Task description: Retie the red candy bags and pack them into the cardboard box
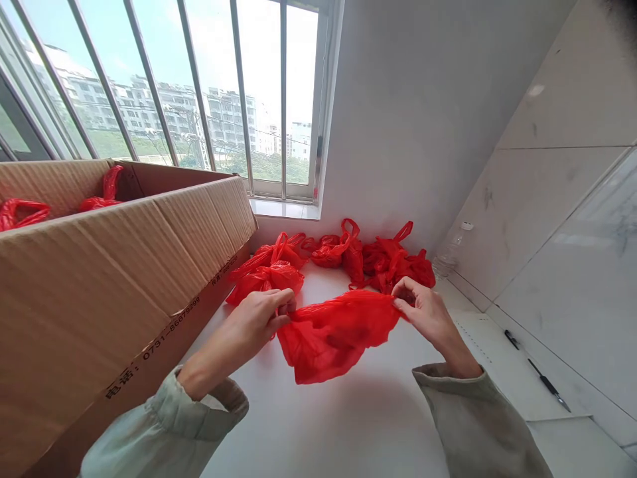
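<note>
A red plastic bag (338, 338) is stretched between my two hands above the white table (338, 438). My left hand (259, 318) pinches its left end, and my right hand (421, 309) pinches the upper right corner. The bag's lower part hangs loose, creased and slightly see-through; whether anything is inside I cannot tell. Just beyond it, knotted red plastic bags lie along the wall: a pair at the left (271, 275), another in the middle (336, 249) and a heap at the right (398, 259).
At the left stands a large open cardboard box (124, 265) with red bags (102, 199) inside. A clear plastic bottle (452, 251) is in the far right corner. A pen (547, 385) and a black cap (511, 339) lie at the right by the tiled wall. A barred window (213, 99) is behind.
</note>
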Motion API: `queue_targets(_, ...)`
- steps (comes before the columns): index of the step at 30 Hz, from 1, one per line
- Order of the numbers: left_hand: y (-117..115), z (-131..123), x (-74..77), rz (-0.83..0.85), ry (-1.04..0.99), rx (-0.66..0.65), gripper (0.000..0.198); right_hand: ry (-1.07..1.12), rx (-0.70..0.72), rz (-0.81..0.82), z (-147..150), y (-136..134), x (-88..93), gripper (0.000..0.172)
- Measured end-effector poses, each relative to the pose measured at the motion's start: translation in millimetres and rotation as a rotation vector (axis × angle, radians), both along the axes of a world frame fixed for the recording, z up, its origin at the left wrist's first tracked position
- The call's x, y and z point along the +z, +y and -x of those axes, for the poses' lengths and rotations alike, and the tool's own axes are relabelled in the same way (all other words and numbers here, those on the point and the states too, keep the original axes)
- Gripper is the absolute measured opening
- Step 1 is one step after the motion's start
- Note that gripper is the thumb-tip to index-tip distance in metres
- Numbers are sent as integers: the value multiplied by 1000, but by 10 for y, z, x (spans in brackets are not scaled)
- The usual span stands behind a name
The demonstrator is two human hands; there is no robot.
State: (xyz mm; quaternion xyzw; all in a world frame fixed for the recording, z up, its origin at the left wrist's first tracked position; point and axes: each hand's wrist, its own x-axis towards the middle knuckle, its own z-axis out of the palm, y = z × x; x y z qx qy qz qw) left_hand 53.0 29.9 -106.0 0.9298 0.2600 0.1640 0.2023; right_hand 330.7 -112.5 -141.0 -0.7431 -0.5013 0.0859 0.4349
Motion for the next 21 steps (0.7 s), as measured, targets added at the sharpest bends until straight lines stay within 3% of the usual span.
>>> queue_targets(4, 102, 177, 9, -4, 135, -25, 11, -58, 295, 438, -185, -199, 37, 11)
queue_targets(6, 45, 200, -37, -40, 194, -43, 15, -93, 340, 540, -122, -250, 70, 19)
queue_targets(8, -77, 152, -83, -45, 208, -98, 36, -119, 338, 433, 15, -220, 86, 30)
queue_targets(10, -219, 42, -127, -48, 195, -172, 42, -134, 375, 226, 199, -116, 58, 37)
queue_targets(13, -359, -151, -192, -175, 193, -160, 14, -174, 434, 43, 488, 78, -68, 48)
queue_targets(14, -369, -196, -205, -222, 221, -126, 9, -193, 428, 33, 565, 128, -115, 47)
queue_targets(17, -293, -209, -174, -232, 242, -81, 23, -207, 391, 44, 650, 193, -185, 21)
queue_targets(21, -88, -12, 18, -139, -18, -132, 17, -18, 202, -103, 410, 139, -98, 16)
